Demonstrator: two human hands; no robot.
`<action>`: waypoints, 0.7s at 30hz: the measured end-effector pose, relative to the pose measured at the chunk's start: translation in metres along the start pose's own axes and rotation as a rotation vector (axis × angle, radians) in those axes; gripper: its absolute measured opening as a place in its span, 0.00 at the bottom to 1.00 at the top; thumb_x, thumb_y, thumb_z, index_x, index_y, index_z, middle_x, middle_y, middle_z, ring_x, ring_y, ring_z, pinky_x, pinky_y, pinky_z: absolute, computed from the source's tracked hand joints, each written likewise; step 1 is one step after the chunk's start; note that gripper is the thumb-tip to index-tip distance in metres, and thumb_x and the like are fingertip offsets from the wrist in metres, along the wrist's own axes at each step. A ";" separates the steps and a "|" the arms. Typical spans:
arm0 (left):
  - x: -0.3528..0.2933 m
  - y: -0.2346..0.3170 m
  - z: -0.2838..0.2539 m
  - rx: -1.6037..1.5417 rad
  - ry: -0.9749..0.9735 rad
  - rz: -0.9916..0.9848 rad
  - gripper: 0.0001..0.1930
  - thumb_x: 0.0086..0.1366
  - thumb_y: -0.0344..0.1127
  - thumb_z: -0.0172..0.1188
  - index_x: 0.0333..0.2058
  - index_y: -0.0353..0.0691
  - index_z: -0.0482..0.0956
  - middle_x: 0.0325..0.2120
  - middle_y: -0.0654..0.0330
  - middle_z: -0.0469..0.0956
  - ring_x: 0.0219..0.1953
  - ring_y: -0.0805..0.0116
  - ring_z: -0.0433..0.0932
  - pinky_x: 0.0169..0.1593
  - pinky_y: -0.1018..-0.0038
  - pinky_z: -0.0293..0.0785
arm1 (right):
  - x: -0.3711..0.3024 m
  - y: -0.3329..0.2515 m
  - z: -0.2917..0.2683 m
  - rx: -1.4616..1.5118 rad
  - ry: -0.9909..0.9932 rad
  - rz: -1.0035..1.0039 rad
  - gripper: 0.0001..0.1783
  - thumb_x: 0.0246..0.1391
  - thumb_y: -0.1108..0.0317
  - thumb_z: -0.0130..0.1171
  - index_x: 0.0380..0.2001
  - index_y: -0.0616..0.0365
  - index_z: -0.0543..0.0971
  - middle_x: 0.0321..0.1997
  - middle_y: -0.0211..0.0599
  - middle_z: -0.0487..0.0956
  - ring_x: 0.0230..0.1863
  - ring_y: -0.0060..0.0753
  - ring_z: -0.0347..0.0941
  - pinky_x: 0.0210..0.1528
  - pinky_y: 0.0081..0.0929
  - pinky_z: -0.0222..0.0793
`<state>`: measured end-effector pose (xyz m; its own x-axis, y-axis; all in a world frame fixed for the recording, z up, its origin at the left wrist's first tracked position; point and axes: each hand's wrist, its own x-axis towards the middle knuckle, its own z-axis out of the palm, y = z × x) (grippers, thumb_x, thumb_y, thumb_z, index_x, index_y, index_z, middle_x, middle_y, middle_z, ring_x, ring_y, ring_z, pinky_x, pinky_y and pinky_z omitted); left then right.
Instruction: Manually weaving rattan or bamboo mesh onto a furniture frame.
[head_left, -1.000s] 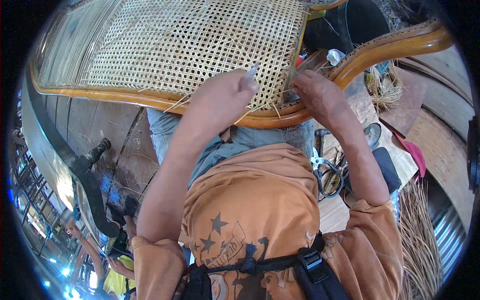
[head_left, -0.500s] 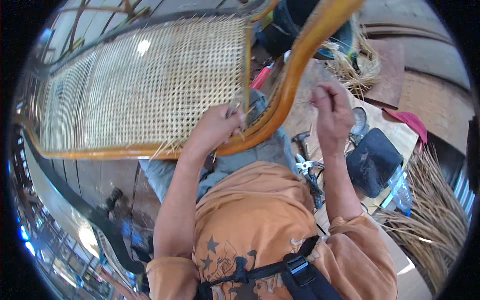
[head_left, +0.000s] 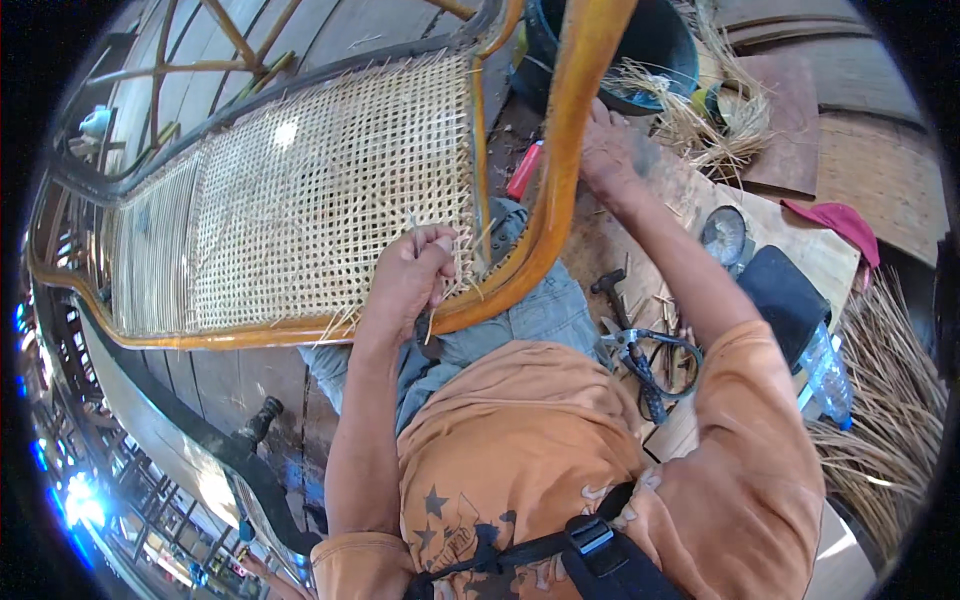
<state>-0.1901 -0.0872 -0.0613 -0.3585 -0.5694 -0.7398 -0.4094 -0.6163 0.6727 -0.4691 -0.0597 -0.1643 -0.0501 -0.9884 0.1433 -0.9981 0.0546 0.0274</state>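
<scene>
A woven cane panel [head_left: 320, 200] stretches across a curved, orange-brown wooden frame [head_left: 555, 225] over my lap. Loose cane ends stick out along the panel's lower and right edges. Near its lower right corner, my left hand [head_left: 412, 275] is closed in a pinch against the weave. A slim grey point shows above its fingers and something dark below the hand; what it holds is unclear. Past the frame's right rail, my right hand [head_left: 610, 155] reaches down to the work board beside a dark bucket [head_left: 655, 75]. Its visible fingers are stretched out, partly behind the rail.
A hammer [head_left: 608, 288], pliers [head_left: 640, 365] and cane scraps lie right of my lap. Farther right are a round dish [head_left: 724, 235], a black pad [head_left: 785, 300], a plastic bottle [head_left: 828, 380], a red cap [head_left: 835, 228] and a bundle of cane strips [head_left: 885, 410].
My right hand has moved forward and left, from above the board down toward the bucket. My left hand stays near the panel's corner. The view has shifted slightly.
</scene>
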 end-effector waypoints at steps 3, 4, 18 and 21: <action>-0.005 -0.007 -0.005 -0.178 0.084 0.013 0.10 0.63 0.36 0.53 0.39 0.36 0.74 0.20 0.67 0.70 0.13 0.82 0.61 0.16 0.86 0.58 | 0.008 -0.005 0.006 0.143 0.128 -0.049 0.18 0.46 0.63 0.52 0.43 0.47 0.76 0.50 0.36 0.70 0.55 0.40 0.60 0.42 0.34 0.61; -0.007 -0.010 -0.007 -0.209 0.131 0.031 0.10 0.63 0.36 0.53 0.38 0.36 0.74 0.20 0.67 0.70 0.13 0.82 0.61 0.17 0.85 0.58 | 0.021 -0.007 -0.033 0.590 -0.454 0.180 0.22 0.59 0.61 0.50 0.55 0.57 0.66 0.64 0.40 0.59 0.65 0.41 0.54 0.59 0.39 0.57; 0.018 0.008 -0.021 0.729 0.020 -0.025 0.16 0.52 0.46 0.59 0.26 0.35 0.77 0.21 0.49 0.77 0.27 0.53 0.77 0.34 0.62 0.71 | 0.012 0.017 0.039 0.036 -0.158 -0.309 0.18 0.46 0.67 0.51 0.41 0.60 0.75 0.61 0.49 0.61 0.65 0.49 0.52 0.65 0.47 0.48; 0.019 0.015 -0.018 0.830 -0.017 -0.018 0.19 0.51 0.49 0.60 0.27 0.36 0.78 0.22 0.50 0.78 0.28 0.53 0.78 0.35 0.62 0.72 | 0.016 0.011 0.007 0.073 -0.306 -0.255 0.15 0.49 0.70 0.50 0.42 0.62 0.75 0.57 0.45 0.67 0.59 0.48 0.61 0.60 0.42 0.55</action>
<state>-0.1875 -0.1171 -0.0654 -0.3562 -0.5506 -0.7550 -0.8986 -0.0197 0.4383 -0.4813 -0.0762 -0.1690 0.2021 -0.9661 -0.1607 -0.9793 -0.1970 -0.0476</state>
